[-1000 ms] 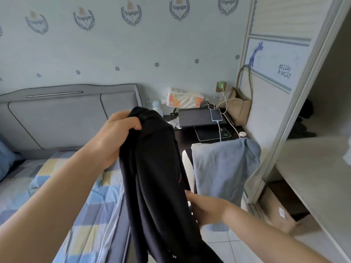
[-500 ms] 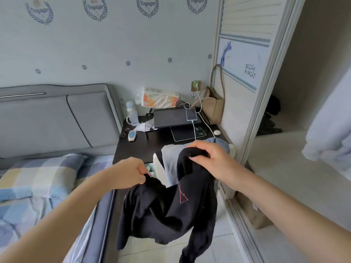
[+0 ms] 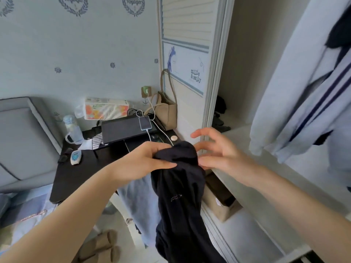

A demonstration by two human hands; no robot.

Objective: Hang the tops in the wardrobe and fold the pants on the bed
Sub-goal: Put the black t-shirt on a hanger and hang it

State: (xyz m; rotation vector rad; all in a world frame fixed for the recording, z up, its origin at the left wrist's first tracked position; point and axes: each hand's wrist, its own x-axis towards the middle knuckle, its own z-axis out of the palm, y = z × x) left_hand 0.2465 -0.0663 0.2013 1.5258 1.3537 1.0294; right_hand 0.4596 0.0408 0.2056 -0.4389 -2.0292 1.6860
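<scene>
left hand [image 3: 144,164]: fingers curled tight on the top end of the black top [image 3: 180,188] | right hand [image 3: 216,150]: fingers spread wide, touching the top's right side, holding nothing | black top: hangs down in front of the counter [image 3: 76,177], just left of the wardrobe [image 3: 266,179] shelf edge | blue cloth [image 3: 140,202]: behind the top

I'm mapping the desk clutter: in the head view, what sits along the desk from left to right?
Water bottle → white handheld device → tissue pack → black laptop → charging phone → beige tote bag.
</scene>
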